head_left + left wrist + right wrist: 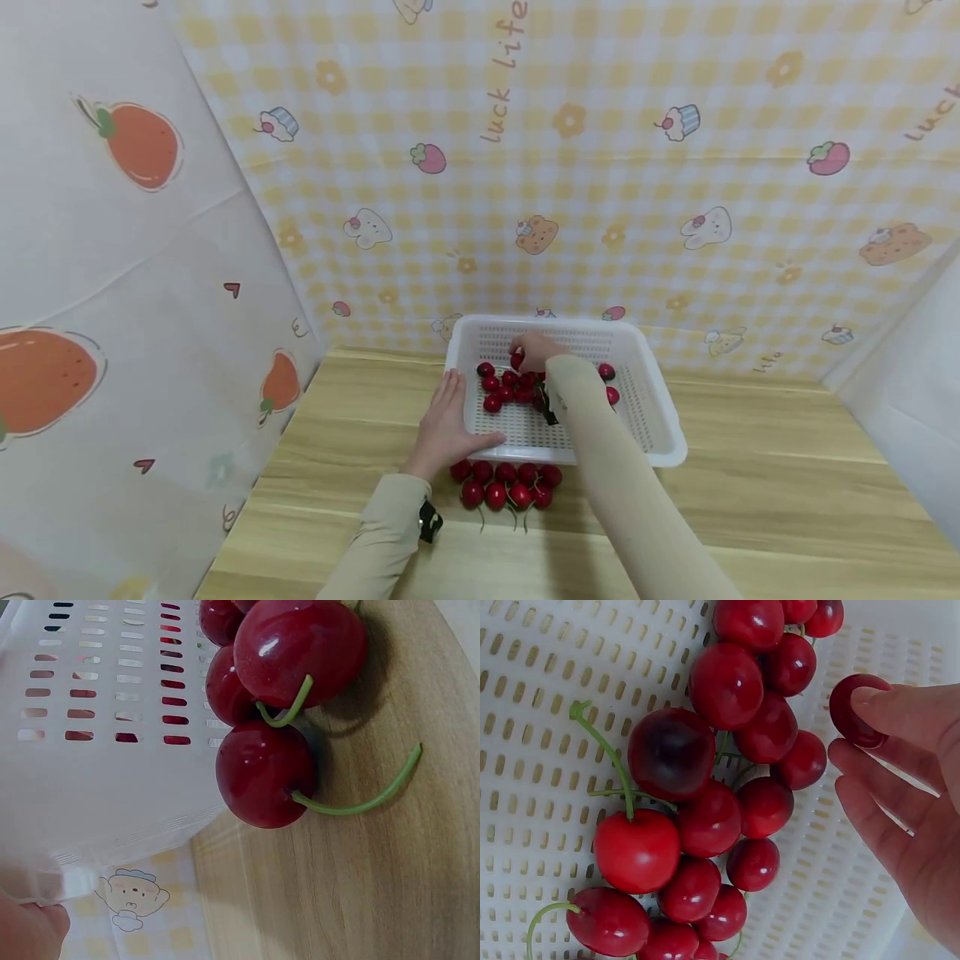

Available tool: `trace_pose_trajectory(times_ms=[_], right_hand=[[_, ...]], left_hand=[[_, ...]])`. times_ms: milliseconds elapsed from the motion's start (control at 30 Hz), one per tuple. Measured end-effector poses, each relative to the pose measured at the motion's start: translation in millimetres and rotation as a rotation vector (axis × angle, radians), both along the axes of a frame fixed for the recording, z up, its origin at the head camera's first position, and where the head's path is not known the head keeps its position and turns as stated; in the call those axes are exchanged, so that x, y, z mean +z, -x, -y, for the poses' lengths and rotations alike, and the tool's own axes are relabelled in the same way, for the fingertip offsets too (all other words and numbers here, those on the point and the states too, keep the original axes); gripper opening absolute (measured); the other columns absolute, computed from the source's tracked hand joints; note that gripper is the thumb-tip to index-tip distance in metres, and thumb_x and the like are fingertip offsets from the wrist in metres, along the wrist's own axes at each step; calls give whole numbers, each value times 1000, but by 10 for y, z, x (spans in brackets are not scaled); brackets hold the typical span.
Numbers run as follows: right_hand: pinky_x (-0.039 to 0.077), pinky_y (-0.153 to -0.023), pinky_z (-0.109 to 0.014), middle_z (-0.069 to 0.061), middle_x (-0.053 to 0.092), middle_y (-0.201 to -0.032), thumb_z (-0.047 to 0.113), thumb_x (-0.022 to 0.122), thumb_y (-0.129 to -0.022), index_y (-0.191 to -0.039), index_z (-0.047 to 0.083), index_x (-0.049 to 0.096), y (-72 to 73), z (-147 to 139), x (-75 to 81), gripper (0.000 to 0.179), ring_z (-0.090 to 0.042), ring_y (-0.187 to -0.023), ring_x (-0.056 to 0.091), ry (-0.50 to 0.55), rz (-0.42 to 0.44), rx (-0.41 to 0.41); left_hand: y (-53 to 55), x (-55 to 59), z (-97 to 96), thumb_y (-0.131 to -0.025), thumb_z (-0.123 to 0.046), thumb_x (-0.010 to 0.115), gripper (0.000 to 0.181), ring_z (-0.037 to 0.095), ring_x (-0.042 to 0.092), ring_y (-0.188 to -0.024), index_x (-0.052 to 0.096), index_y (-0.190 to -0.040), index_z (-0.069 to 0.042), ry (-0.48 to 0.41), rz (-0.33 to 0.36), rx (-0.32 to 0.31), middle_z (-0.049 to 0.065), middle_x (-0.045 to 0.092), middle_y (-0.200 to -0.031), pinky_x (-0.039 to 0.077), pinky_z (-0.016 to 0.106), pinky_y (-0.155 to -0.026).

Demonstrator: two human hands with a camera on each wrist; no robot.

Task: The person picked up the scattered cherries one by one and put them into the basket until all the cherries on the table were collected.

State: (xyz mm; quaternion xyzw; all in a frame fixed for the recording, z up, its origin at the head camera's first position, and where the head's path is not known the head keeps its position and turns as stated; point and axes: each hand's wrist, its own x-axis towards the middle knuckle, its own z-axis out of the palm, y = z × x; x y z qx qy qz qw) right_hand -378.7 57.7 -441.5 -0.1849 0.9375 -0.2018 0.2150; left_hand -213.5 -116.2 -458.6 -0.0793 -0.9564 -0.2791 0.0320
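Note:
A white slotted plastic basket (660, 433) stands on the table near the back wall. Inside the basket, my right hand (537, 350) pinches one cherry (859, 710) between thumb and fingers, beside a cluster of red cherries (709, 817), some with green stems. My left hand (444, 425) rests on the basket's front left corner, fingers along the left rim and thumb over the front rim; only a bit of that hand (34, 930) shows in the left wrist view. In front of the basket, two rows of cherries (496, 496) lie on the table, close to its wall.
The wood-grain table (780, 467) extends to both sides of the basket. A checked cloth (570, 192) with printed cartoons hangs behind it, and a white printed cloth (187, 250) hangs at the left. Two cherries (609, 383) lie at the basket's right side.

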Motion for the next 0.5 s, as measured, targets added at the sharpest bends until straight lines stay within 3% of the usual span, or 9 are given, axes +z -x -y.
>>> trace_pose_trajectory(times_ms=[100,200,367,500], right_hand=[[51,-74,-31,-8,59,-106,-1,64,-79,-118,12,60,-38,-19,7,41,-19,-90,55,5,15,-28],[50,-82,-36,-10,56,-115,-1,62,-80,-119,12,59,-66,-52,38,41,-23,-99,53,16,5,-6],[48,-88,-39,-15,53,-124,3,60,-84,-121,4,56,-114,-119,228,37,-29,-107,53,123,-92,132],[48,-88,-38,-14,55,-122,10,59,-87,-120,3,57,-375,-179,538,33,-30,-105,55,218,-244,254]], left_hand=[[3,-11,-8,-63,-65,68,115,28,8,-139,20,-142,4,2,-9,-4,18,13,-150,15,41,-111],[2,-21,-11,-63,-67,66,115,29,8,-139,20,-142,4,12,-13,-7,18,14,-150,16,41,-111],[1,-30,-10,-63,-67,66,115,29,8,-139,21,-141,5,10,-14,-11,18,13,-150,18,41,-111],[8,-28,4,-63,-66,67,115,30,9,-139,21,-141,5,5,-27,-12,19,14,-149,17,42,-111]])
